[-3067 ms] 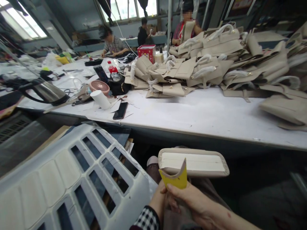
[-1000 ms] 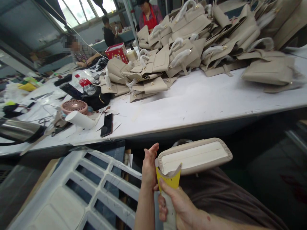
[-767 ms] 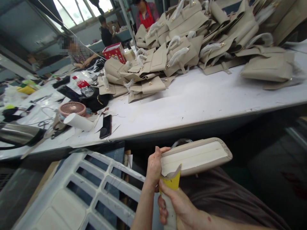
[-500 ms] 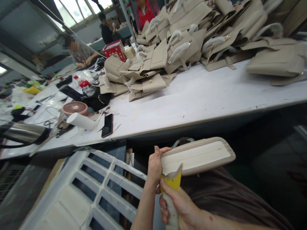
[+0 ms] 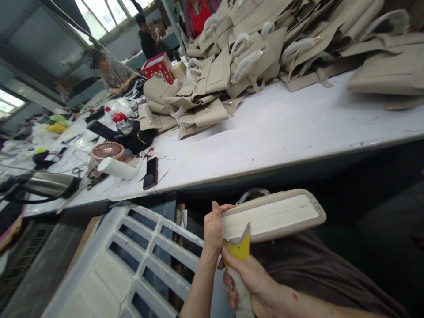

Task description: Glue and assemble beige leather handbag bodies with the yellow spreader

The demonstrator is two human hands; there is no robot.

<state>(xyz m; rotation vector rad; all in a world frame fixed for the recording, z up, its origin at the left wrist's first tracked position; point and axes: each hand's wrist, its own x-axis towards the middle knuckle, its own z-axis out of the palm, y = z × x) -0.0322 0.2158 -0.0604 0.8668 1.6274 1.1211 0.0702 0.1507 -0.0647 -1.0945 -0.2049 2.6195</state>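
Note:
A beige bag (image 5: 274, 214) rests on my lap with its white-lined bottom facing me, below the table's front edge. My left hand (image 5: 213, 229) grips the bag's left end, fingers curled over its top edge. My right hand (image 5: 247, 280) is closed around a tool with a white handle and a yellow, wedge-shaped head (image 5: 239, 247). The yellow head touches the bag's lower left corner.
A white slatted plastic crate (image 5: 132, 265) stands at my left. The white table (image 5: 281, 128) carries a heap of beige bags (image 5: 251, 62), a pink fan (image 5: 107, 151), a white roll (image 5: 115, 168), a black phone (image 5: 150, 173) and a steel kettle (image 5: 46, 185). Other people work at the far end.
My left hand rose from low beside the bag, open at first, then closed on the bag's left end. The view swung left and down. My right hand keeps the yellow tool at the corner.

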